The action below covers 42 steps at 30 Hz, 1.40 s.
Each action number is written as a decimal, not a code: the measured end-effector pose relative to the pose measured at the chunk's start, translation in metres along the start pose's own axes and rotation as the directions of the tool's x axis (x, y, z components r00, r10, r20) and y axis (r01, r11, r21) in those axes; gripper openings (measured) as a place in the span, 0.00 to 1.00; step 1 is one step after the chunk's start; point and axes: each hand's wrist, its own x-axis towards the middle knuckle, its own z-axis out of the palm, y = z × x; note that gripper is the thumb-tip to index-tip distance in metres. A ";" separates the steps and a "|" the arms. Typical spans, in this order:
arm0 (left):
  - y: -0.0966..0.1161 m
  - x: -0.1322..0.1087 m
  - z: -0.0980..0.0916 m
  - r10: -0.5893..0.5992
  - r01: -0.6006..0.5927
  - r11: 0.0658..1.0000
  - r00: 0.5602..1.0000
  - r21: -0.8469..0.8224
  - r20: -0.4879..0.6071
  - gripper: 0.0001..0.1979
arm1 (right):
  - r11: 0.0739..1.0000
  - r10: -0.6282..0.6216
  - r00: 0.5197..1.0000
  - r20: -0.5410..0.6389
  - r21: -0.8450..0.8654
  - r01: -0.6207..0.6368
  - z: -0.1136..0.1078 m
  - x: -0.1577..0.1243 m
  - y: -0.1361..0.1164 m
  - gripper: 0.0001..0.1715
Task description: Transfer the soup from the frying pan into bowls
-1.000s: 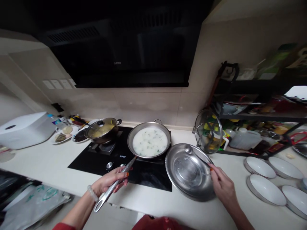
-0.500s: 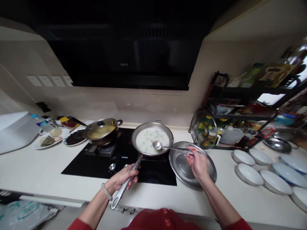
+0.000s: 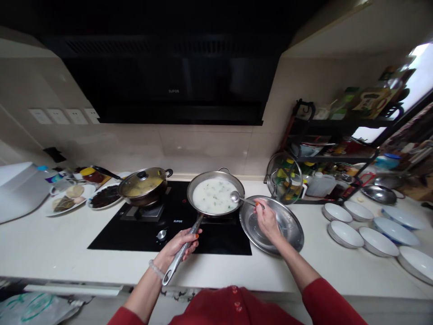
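A steel frying pan (image 3: 215, 195) full of white soup with green flecks sits on the black cooktop (image 3: 142, 225). My left hand (image 3: 179, 246) is closed round the pan's long handle at the counter's front edge. In my right hand (image 3: 267, 220) I grip a steel ladle (image 3: 241, 198), its bowl at the pan's right rim, just over the soup. A wide steel basin (image 3: 287, 223) lies right of the pan, under my right hand.
A lidded pot (image 3: 144, 184) stands on the left burner, with plates of food (image 3: 67, 201) beyond it. A glass lid (image 3: 283, 177) leans by a black shelf rack (image 3: 341, 149). Several white bowls (image 3: 368, 232) line the right counter. A white appliance (image 3: 18, 189) is far left.
My right hand lifted the ladle out of the basin and carried it left over the pan, then drew it back to the pan's right rim. My left hand kept its hold on the handle.
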 end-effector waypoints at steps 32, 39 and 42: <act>-0.010 0.004 -0.005 0.039 -0.037 0.991 0.999 -0.131 0.013 0.16 | 0.732 0.456 0.888 -0.057 0.592 -0.338 0.014 0.034 0.015 0.10; -0.010 0.003 -0.005 0.033 -0.030 0.990 0.999 -0.140 0.016 0.18 | 0.704 0.469 0.883 -0.038 0.619 -0.348 0.007 0.033 0.013 0.09; -0.010 0.004 -0.005 0.021 -0.019 0.989 1.000 -0.146 0.013 0.18 | 0.651 0.496 0.868 -0.030 0.674 -0.349 -0.001 0.033 0.009 0.07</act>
